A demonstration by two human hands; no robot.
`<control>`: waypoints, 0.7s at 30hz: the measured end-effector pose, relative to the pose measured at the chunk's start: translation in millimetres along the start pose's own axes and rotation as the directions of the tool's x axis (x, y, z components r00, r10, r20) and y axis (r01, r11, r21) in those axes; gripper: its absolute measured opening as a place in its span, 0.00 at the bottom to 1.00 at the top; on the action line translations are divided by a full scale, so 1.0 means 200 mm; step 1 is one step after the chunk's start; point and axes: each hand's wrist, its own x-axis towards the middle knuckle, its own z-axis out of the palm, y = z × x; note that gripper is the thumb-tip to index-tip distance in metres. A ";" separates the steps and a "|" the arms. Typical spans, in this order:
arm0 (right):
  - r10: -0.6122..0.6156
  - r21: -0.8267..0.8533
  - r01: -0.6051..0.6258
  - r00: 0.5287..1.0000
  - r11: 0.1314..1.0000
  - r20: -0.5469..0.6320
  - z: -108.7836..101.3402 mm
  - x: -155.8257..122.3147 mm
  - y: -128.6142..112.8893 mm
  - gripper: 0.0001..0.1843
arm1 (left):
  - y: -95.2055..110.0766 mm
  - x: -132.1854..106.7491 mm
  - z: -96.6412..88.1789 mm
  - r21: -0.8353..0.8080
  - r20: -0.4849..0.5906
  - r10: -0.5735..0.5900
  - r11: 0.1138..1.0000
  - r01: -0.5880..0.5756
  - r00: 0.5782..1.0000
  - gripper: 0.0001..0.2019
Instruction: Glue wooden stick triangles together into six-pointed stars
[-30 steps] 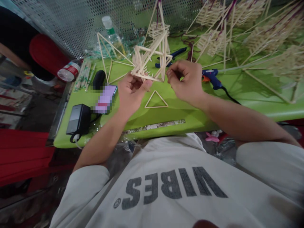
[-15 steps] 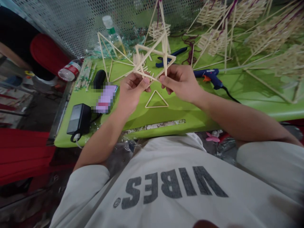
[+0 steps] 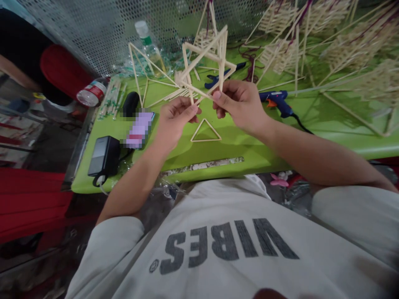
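Between my hands is a star-shaped frame (image 3: 202,57) of pale wooden sticks, raised over the green table. My left hand (image 3: 177,116) pinches its lower left point between thumb and fingers. At the lower right, my right hand (image 3: 238,101) grips the same frame, thumb on a stick. A small stick triangle (image 3: 205,131) lies flat below, apart from both hands. Loose wooden sticks (image 3: 179,94) lie behind my left hand. To the right of my right hand is a blue glue gun (image 3: 276,99), and blue pliers (image 3: 212,82) lie partly hidden behind the frame.
Stick structures with purple cord (image 3: 280,54) crowd the back right. A larger stick frame (image 3: 137,72) stands left, near a bottle (image 3: 149,47). A phone (image 3: 139,129), a black power bank (image 3: 104,155) and wrapped sticks (image 3: 110,99) line the left side. A person (image 3: 28,50) is at far left.
The star frame has risen and shifted slightly right, turning a little. My left fingers now hold its lower point, and my right hand has moved slightly up along it.
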 end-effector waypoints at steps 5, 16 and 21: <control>0.011 -0.033 -0.010 0.999 0.999 0.031 0.01 -0.02 -0.01 0.37 | 0.01 0.00 0.01 0.049 -0.005 0.024 0.999 -0.024 1.000 0.31; -0.048 -0.126 0.052 0.998 0.991 0.037 0.02 -0.01 0.03 0.44 | 0.05 -0.03 0.02 0.069 0.189 -0.186 0.982 0.176 0.964 0.34; -0.297 -0.377 0.214 0.938 0.901 -0.177 -0.02 -0.04 0.02 0.36 | 0.04 -0.02 0.02 0.092 0.118 -0.201 0.977 0.191 0.972 0.32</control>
